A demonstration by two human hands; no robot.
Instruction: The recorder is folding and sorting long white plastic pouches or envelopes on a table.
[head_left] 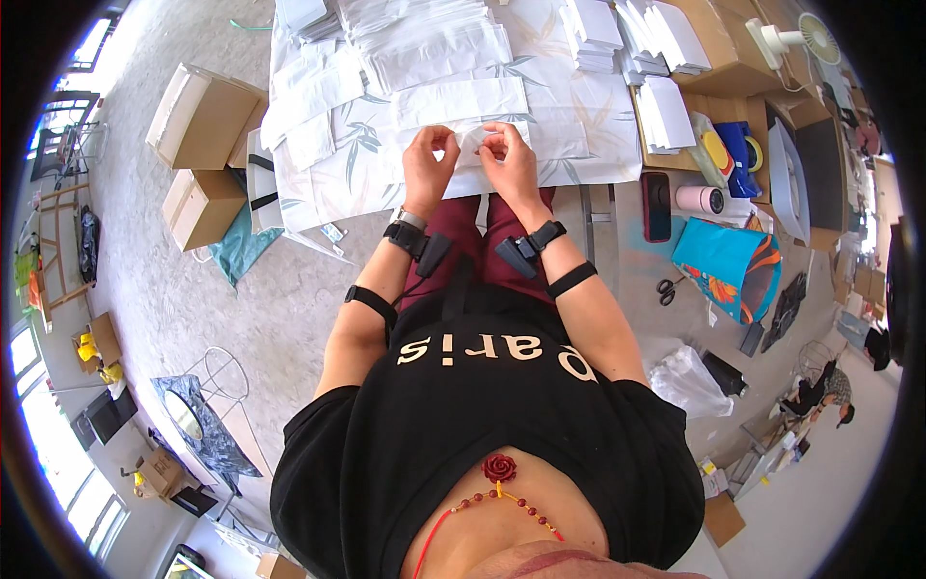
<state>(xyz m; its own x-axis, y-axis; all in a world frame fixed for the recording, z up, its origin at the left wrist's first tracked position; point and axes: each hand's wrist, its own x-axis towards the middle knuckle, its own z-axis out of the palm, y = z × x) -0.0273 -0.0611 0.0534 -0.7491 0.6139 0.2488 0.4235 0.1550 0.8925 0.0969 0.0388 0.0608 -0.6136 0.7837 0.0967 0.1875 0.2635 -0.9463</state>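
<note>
Biggest thing first: most of the upper middle of the frame is taken up by a table (362,181) under a leaf-print cover, loaded with a broad pile of white sheets (424,46) near the top edge. Just below that, a flat white strip (461,99) is laid out, long axis running left to right, tipped slightly up on the right. Then, upper centre by the near table edge, the left hand (430,166) and right hand (511,166) are set close together, wrists toward the bottom. A thin whitish piece (468,141) is held between them, apparently pinched by thumb and index fingertips on both sides. Its span seems to go crosswise, but the ends are covered, so which way it points can't be told. Looks like an edge is being worked or separated; a light, even pinch is probably called for next, so nothing gets creased.
</note>
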